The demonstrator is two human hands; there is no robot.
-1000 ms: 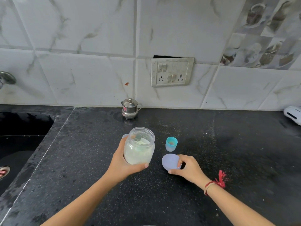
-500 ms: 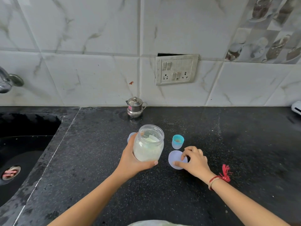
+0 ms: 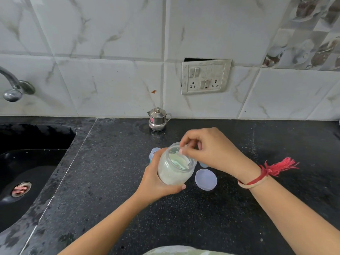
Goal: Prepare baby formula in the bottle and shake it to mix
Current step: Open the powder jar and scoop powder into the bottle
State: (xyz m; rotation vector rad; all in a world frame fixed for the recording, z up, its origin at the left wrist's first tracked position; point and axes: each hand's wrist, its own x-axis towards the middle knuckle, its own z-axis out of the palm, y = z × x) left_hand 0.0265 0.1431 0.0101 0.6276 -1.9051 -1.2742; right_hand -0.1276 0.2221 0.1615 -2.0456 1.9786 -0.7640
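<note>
Jar point(image 3: 173, 172) of powder tilts above the table point(image 3: 110, 181), my left hand point(image 3: 156, 183) curled round its belly. Right hand point(image 3: 211, 150) pinches a pale piece point(image 3: 181, 152) at the jar's mouth. Lid point(image 3: 206, 179) lies just right of the jar. It looks smooth, light and likely slippery, so I grip the belly.

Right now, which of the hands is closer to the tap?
Left. The left hand grips the jar on the side of the counter nearer the tap. The right hand is further right, with its fingers at the jar's mouth.
</note>
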